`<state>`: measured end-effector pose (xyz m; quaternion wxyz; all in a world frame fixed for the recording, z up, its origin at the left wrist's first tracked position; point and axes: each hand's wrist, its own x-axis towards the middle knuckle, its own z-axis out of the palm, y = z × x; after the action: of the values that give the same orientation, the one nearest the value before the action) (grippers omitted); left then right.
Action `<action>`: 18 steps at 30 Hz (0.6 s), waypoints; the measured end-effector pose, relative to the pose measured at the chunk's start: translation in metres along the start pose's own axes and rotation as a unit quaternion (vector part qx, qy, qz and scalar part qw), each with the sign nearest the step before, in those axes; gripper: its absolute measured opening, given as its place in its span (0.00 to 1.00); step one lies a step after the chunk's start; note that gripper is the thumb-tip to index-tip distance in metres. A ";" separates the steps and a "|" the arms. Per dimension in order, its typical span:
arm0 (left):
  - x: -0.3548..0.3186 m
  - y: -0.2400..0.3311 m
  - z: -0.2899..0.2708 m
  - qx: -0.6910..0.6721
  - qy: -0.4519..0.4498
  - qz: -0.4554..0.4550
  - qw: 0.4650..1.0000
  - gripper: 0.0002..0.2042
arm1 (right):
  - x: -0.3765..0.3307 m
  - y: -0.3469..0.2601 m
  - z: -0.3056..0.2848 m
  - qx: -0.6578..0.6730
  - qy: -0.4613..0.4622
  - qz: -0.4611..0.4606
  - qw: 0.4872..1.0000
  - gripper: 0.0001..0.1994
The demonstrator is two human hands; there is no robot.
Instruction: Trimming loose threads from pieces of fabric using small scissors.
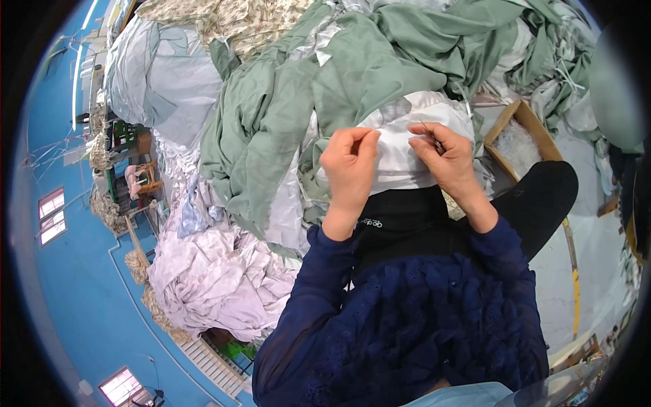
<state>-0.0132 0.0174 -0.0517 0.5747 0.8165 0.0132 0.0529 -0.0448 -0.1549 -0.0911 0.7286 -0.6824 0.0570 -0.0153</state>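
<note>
My left hand (350,168) is raised over my lap, its thumb and fingertips pinched together. What it pinches, if anything, is too small to see. My right hand (447,163) is curled around a small, dark, thin-pointed metal tool (437,144), which looks like thread snips; the fingers partly hide it. White cloth (400,159) lies across my lap beneath both hands, with a greyish sheer patch at its far side. Beyond it, green fabric (271,122) is heaped in loose folds.
At right stands an open cardboard box (498,129) holding whitish scraps (519,146). Pale pink fabric (217,278) is piled at left, light blue fabric (163,81) at far left, and floral cloth (237,24) at the back. A blue surface (81,285) runs along the left.
</note>
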 end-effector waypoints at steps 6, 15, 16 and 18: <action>0.006 -0.030 0.016 0.157 -0.055 0.007 0.986 0.08 | -0.006 0.011 -0.003 -0.052 -0.012 -0.018 0.998 0.09; 0.011 -0.030 0.015 0.029 -0.083 -0.127 0.988 0.06 | 0.002 -0.004 -0.003 -0.097 -0.019 -0.074 0.992 0.10; 0.011 -0.029 0.013 0.029 -0.083 -0.127 0.988 0.06 | 0.005 -0.007 -0.003 -0.096 -0.019 -0.073 0.992 0.10; 0.010 -0.029 0.008 -0.075 -0.093 -0.175 0.977 0.05 | 0.012 -0.014 -0.002 -0.144 -0.048 -0.102 0.983 0.12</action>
<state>-0.0009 0.0202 -0.0814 0.6338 0.7572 0.0979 -0.1237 -0.0327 -0.1595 -0.0775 0.6188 -0.7827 -0.0464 -0.0481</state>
